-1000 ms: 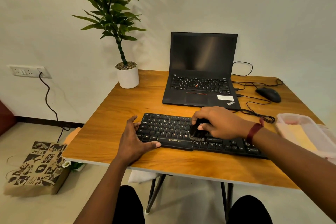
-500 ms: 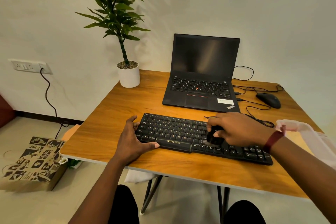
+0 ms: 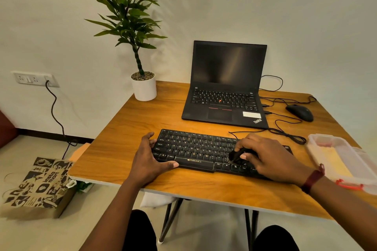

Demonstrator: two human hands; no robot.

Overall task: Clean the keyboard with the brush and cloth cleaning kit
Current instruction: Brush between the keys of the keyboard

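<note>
Right hand (image 3: pixel 271 159) clenched round the small black brush (image 3: pixel 236 156), bristles down on the bottom key row of the keyboard (image 3: pixel 195 149), just right of the space bar. Left hand (image 3: pixel 149 159) relaxed, grasping nothing: palm on the bench (image 3: pixel 204 189), fingers against the keyboard's left end, thumb along its front edge. I read that as bracing.

Keyboard lies between my two hands; its right end is hidden under my right hand.

Off to the right of my right wrist: clear plastic box (image 3: pixel 326 142), with a yellow sheet (image 3: pixel 336 161) inside. Probably the cloth, but I cannot confirm it.

Progress, as I judge it:
- Brushing stage in hand, working the lower right keys.
- Which rows are already swept: cannot tell, no dust visible at this range.
- Cloth wipe not yet started, if that sheet is the cloth.
- Left to do: any unswept rows, then the wipe.
</note>
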